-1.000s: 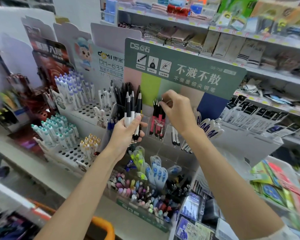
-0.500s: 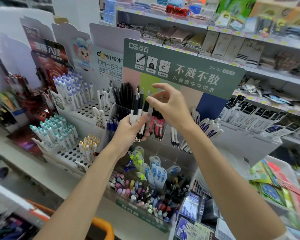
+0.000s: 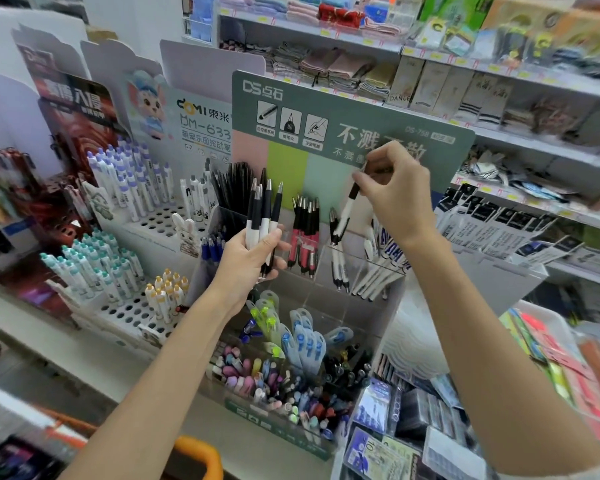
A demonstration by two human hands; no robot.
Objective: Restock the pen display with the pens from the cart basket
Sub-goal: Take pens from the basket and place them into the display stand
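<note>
Shifted up and right since the earlier frame, off the bundle (image 3: 262, 216): right hand (image 3: 395, 199). Nearest, left hand (image 3: 248, 258) clenched round that upright bundle. Beyond, single pen (image 3: 345, 211) pinched by its top in right hand, long axis slanting down-left, lower end at rim of pen display (image 3: 288, 168) compartment holding white pens.

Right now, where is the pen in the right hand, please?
Head view, centre: the pen hangs above the white pens, just right of the red pens.

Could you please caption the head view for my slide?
The right hand holds one pen over the display; the left hand grips spare pens.
</note>
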